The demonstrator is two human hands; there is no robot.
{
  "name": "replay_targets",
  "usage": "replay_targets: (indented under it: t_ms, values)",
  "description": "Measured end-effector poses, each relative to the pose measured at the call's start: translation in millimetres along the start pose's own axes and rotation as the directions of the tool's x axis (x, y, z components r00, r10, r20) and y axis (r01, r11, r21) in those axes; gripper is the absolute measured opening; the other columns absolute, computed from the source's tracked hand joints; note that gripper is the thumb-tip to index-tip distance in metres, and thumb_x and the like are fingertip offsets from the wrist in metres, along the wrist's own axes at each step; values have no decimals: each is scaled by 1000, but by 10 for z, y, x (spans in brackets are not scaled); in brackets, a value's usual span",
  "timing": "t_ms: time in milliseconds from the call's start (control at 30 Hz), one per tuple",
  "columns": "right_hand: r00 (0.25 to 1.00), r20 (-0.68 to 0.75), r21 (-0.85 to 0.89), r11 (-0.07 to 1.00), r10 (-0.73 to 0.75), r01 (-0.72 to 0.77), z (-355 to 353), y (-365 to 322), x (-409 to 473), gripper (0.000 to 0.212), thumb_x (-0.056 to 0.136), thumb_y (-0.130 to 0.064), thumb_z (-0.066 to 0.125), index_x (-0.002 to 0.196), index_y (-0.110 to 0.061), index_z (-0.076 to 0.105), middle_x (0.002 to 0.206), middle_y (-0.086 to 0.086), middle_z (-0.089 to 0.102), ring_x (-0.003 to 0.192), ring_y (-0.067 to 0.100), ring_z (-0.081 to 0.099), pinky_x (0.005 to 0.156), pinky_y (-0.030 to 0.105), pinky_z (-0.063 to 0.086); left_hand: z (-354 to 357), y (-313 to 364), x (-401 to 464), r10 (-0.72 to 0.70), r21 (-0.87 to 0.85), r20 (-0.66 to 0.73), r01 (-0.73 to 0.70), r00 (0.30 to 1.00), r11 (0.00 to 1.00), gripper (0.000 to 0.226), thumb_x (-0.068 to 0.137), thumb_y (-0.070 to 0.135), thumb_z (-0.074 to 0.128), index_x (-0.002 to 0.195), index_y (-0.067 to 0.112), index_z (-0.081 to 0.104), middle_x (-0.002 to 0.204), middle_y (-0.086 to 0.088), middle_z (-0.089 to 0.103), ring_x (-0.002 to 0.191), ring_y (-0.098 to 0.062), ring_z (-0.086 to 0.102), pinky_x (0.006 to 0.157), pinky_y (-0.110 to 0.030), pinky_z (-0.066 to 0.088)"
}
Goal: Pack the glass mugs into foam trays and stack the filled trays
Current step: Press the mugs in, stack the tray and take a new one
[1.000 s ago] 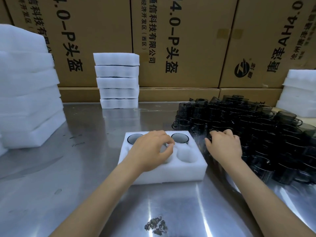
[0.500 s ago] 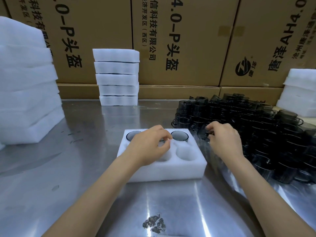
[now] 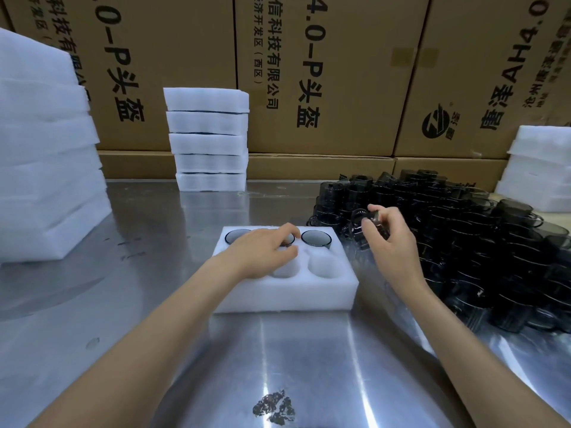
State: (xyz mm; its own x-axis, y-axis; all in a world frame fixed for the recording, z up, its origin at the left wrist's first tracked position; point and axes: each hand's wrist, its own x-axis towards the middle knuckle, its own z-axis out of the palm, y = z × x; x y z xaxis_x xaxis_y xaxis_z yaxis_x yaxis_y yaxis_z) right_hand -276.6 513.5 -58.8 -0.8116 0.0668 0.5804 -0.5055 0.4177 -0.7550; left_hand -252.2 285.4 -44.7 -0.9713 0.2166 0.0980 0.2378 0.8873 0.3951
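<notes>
lifting one dark glass mug point(image 3: 366, 225) out of the pile of mugs point(image 3: 463, 242), the right hand point(image 3: 391, 242) had its fingers and thumb curled round the body, the mug tipped on its side just above the heap and just right of the foam tray point(image 3: 287, 291). the left hand point(image 3: 262, 251) lay on the tray's back row, fingertips touching the rim of the middle mug point(image 3: 289, 239), fingers bent only loosely and clamped on nothing that could be seen. two more mugs showed seated there, the left one point(image 3: 236, 236) and the right one point(image 3: 315, 237), while the front pockets point(image 3: 324, 267) looked empty.

judging by looks, that glass was light but hard, slick and easy to chip, so a hold round the wall or through the handle seemed safer than pinching the thin rim. the foam looked soft and nearly weightless; it would probably slide on the shiny tabletop point(image 3: 154, 304) unless steadied, which the left hand seemed placed to do.

for room, the pile crowded the tray's right edge, so knocking a neighbour on the way over looked the main risk. the near tabletop lay open apart from a dark smudge point(image 3: 273, 407). a stack of trays point(image 3: 210, 140) stood at the back against the cardboard boxes point(image 3: 324, 72), more foam point(image 3: 43, 149) sat at far left, and another foam stack point(image 3: 540, 168) at far right.
</notes>
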Motion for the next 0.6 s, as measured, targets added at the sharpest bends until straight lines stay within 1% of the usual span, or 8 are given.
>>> replay_targets:
  t_ms: [100,167,200,267,300,367,467,600]
  values:
    - [998,-21,3,998,-66,66,50,-64,-56,24,85,-30,67,73,-17,50,91,-3,61,84,11,55,73,27,43,28,-4,31,-5,-4,-39,5,999,1000,22,95,38,36,116,35,43,91,15,59,74,-5,48,70,-34,44]
    - [997,-19,9,997,-73,73,119,-139,-93,24,81,-40,69,71,-23,55,81,-5,58,76,9,54,68,25,42,55,0,33,-1,-25,-78,-1,997,1000,24,95,36,38,117,33,46,99,15,60,80,-8,50,73,-34,44]
    - [998,-7,17,998,-67,67,161,-179,-110,25,80,-44,69,70,-26,56,78,-7,58,74,8,53,66,25,42,67,-2,27,4,-36,-101,-8,995,999,26,95,36,40,119,32,48,105,15,60,89,-10,52,77,-35,46]
    - [998,26,6,998,-61,61,245,-238,-148,26,76,-50,69,68,-29,57,75,-10,58,73,7,53,65,25,41,86,-13,15,30,-19,-161,-33,987,999,32,95,35,44,125,29,53,117,10,59,110,-13,50,91,-36,44]
    - [997,47,-8,998,-65,65,278,-258,-173,25,75,-51,69,67,-30,57,76,-11,58,74,6,53,65,24,40,94,-18,10,47,11,-194,-46,980,999,33,95,34,45,126,27,55,120,7,57,115,-14,47,94,-36,42]
    - [991,107,-77,993,-86,94,325,-286,-225,24,73,-54,68,71,-32,59,80,-16,58,80,3,52,68,23,40,105,-26,1,75,57,-256,-62,964,996,31,95,32,47,123,25,58,119,5,57,117,-15,45,95,-33,40]
    - [971,198,-277,942,-137,189,338,-315,-265,34,68,-66,56,77,-33,57,85,-20,54,85,0,46,66,17,37,107,-26,3,76,61,-287,-61,955,996,30,94,32,48,120,24,60,120,5,57,117,-14,44,94,-32,40]
    - [967,215,-392,895,-137,214,335,-358,-280,39,69,-68,54,79,-31,56,84,-18,51,85,3,44,61,15,33,108,-26,-18,69,45,-286,-58,956,997,29,94,31,47,119,24,60,119,6,57,117,-14,44,94,-34,41]
